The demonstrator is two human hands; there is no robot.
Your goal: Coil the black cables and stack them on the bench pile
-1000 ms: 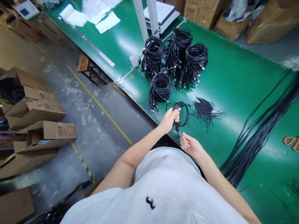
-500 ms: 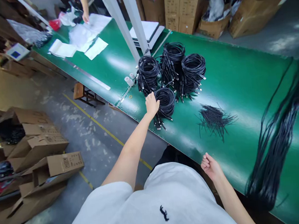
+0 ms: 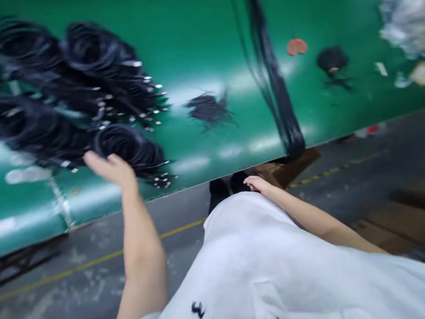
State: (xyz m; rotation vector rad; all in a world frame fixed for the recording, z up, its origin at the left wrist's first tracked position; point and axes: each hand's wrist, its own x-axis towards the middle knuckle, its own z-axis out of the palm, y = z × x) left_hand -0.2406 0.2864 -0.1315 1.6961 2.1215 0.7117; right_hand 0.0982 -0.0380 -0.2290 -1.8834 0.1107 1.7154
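My left hand (image 3: 111,168) is open, fingers stretched out together and thumb raised. It lies against the near side of a coiled bundle of black cables (image 3: 121,142) with metal plug ends, and holds nothing that I can see. More coiled black cable bundles (image 3: 94,48) stand close behind and to the left. My right hand (image 3: 258,183) hangs in front of my waist, below the table edge, its fingers loosely bent and apart, with nothing visible in them. A pile of short black ties (image 3: 208,109) lies on the green table (image 3: 191,47), between the coils and a long bunch of black cables (image 3: 274,79).
Right of the long cables lie an orange ring-like item (image 3: 297,46), a small dark bundle (image 3: 332,60) and a heap of whitish pieces (image 3: 409,23). White cylinders (image 3: 28,174) lie at the left. Cardboard boxes (image 3: 407,222) stand on the floor at the right.
My view has turned right and come closer to the table. My left hand has straightened its fingers beside the front coil. My right hand has drawn back from the table edge towards my waist.
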